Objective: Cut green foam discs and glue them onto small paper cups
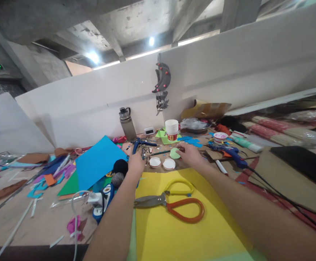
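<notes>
My right hand (190, 154) pinches the edge of a light green paper disc (175, 153) just above the table. My left hand (136, 162) is at the lower end of a dark blue hand tool with a handle (139, 142); whether its fingers grip the tool is hidden. Two small white paper cup bottoms (155, 162) lie between my hands. Nearer to me, scissors with one yellow and one orange handle (185, 210) rest on yellow sheets (158, 239). A stack of white paper cups (171, 127) stands beyond my hands.
A grey bottle (127, 125) stands by the white partition. Blue card (100, 159), a dark pompom (120, 166) and a power strip (103, 203) are at left. At right lies a blue glue gun (235, 157) with its black cord. Paper scraps litter the table.
</notes>
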A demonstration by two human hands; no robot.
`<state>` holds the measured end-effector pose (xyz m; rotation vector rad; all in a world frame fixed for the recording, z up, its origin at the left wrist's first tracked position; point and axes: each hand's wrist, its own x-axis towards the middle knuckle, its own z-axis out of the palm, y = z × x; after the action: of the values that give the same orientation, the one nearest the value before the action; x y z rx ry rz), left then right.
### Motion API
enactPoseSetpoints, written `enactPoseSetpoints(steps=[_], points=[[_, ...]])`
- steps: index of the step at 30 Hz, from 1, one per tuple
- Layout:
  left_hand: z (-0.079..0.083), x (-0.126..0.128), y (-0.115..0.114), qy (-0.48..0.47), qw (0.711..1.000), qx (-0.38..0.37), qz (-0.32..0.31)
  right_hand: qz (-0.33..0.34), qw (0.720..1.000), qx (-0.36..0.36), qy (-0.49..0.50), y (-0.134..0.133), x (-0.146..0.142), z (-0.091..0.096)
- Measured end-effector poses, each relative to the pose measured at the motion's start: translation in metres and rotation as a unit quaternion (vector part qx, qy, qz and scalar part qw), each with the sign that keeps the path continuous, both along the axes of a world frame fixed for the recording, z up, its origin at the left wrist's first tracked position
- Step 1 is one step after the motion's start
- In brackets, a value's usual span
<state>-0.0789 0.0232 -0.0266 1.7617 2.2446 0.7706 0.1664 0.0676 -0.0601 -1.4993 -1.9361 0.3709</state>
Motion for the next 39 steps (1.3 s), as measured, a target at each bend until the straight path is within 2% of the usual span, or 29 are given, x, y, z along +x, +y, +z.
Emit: enactPoseSetpoints(steps=[5,8,11,12,13,15,16,19,22,25,28,30,32,34,39], points=[[0.011,-0.007,0.002,-0.137,0.99,0.036,0.009,-0.006,1.0,0.02,0.015,-0.002,-0.001,0.002],[0.024,-0.005,0.0,-0.235,0.971,0.044,-0.024,-0.022,0.997,0.056,0.037,-0.009,-0.004,0.012],[0.033,0.004,-0.005,-0.319,0.944,0.048,-0.075,0.006,0.994,0.066,0.082,-0.021,-0.012,0.024],[0.034,0.008,-0.006,-0.36,0.927,0.047,-0.095,0.028,0.992,0.056,0.106,-0.026,-0.015,0.028],[0.035,0.011,-0.008,-0.434,0.892,0.05,-0.114,0.058,0.989,0.037,0.134,-0.031,-0.018,0.031],[0.036,0.018,-0.01,-0.534,0.834,0.055,-0.127,0.139,0.965,-0.043,0.216,-0.042,-0.024,0.037],[0.035,0.02,-0.011,-0.563,0.814,0.057,-0.128,0.18,0.946,-0.091,0.253,-0.047,-0.026,0.039],[0.034,0.024,-0.011,-0.579,0.803,0.061,-0.126,0.252,0.897,-0.199,0.304,-0.06,-0.032,0.044],[0.033,0.024,-0.01,-0.587,0.797,0.072,-0.121,0.265,0.882,-0.25,0.299,-0.067,-0.035,0.047],[0.032,0.026,-0.013,-0.623,0.762,0.066,-0.161,0.273,0.86,-0.275,0.332,-0.07,-0.036,0.047],[0.034,0.031,-0.019,-0.649,0.72,0.013,-0.246,0.274,0.806,-0.308,0.424,-0.07,-0.037,0.044],[0.035,0.035,-0.023,-0.642,0.711,-0.025,-0.284,0.282,0.763,-0.333,0.477,-0.07,-0.037,0.041],[0.035,0.036,-0.024,-0.633,0.716,-0.035,-0.293,0.296,0.735,-0.347,0.502,-0.07,-0.039,0.037],[0.033,0.037,-0.024,-0.629,0.726,-0.023,-0.278,0.306,0.736,-0.346,0.495,-0.07,-0.041,0.034],[0.027,0.034,-0.016,-0.628,0.751,0.016,-0.203,0.252,0.825,-0.292,0.414,-0.062,-0.037,0.035]])
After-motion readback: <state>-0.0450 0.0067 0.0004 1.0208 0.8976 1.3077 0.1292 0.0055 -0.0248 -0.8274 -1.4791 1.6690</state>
